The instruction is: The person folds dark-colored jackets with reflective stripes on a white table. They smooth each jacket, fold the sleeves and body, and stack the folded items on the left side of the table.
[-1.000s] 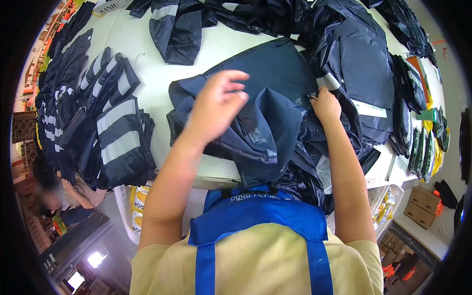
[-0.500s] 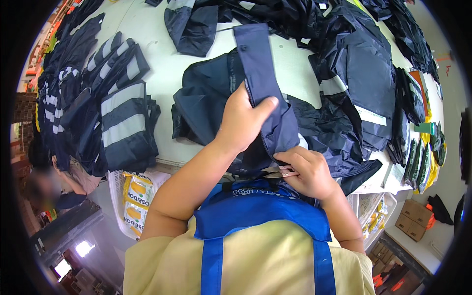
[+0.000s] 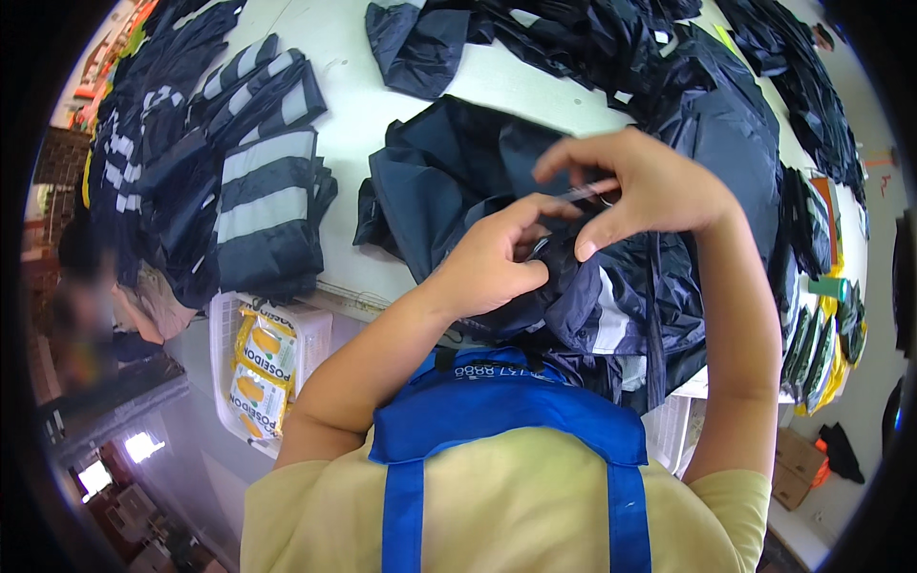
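A dark navy garment (image 3: 458, 143) with a reflective grey stripe lies bunched on the table in front of me. My left hand (image 3: 495, 263) is closed, pinching a fold of it near the middle. Just to the right and a little higher, my right hand (image 3: 654, 186) is curved over the cloth with small thread snips (image 3: 592, 190) in it. Their metal is smeared by motion, and the blades point toward my left hand. My right thumb comes down close to the pinched fold; I cannot tell whether it touches the cloth.
Folded striped garments (image 3: 267, 210) lie to the left on the white table (image 3: 349, 191). More dark garments (image 3: 564, 48) cover the far side and right. Below the table edge at left, a white basket (image 3: 224, 358) holds yellow-and-white packets. A person's arm (image 3: 138, 315) shows at far left.
The garment strip that my left hand held up has come down into a bunch. My right hand rose from near my waist to above the cloth, carrying the snips.
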The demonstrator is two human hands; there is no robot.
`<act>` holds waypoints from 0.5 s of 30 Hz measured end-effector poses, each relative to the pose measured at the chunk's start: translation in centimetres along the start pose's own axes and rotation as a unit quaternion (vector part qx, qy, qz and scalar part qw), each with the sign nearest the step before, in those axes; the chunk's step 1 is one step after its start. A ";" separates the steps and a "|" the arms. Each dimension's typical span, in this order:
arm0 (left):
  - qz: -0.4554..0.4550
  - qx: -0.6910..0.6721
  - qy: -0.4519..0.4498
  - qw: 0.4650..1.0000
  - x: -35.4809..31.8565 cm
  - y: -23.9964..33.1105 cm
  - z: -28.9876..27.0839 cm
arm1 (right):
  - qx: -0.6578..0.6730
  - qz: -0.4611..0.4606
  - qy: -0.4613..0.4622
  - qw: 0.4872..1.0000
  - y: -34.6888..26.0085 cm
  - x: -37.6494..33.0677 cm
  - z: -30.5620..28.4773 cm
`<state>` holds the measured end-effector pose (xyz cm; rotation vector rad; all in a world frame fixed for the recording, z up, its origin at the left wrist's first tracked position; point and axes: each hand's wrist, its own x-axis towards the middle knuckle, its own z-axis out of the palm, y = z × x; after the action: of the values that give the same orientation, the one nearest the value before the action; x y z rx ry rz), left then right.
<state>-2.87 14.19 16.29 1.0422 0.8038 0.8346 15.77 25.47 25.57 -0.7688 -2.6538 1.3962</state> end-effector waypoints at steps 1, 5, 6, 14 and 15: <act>-0.015 0.002 0.013 1.000 -0.6 0.2 -0.2 | -0.001 0.022 -0.015 1.000 0.5 -0.3 0.8; 0.026 0.410 0.099 0.906 -3.7 -0.2 -1.4 | 0.030 0.000 0.113 0.993 3.8 -2.3 2.5; 0.053 0.575 0.114 0.808 -4.5 -0.3 -1.6 | 0.066 -0.011 0.172 0.983 4.8 -3.0 2.4; 0.034 0.623 0.129 0.770 -2.9 2.5 -9.5 | 0.177 0.143 0.246 0.942 8.4 -10.1 -2.7; 0.010 0.699 0.213 0.682 -2.0 4.4 -10.4 | 0.138 0.135 0.289 0.938 9.4 -11.3 -3.5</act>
<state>-13.62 17.76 17.66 2.2238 1.9715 0.3309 30.43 27.54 22.37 -1.2995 -1.9165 1.2900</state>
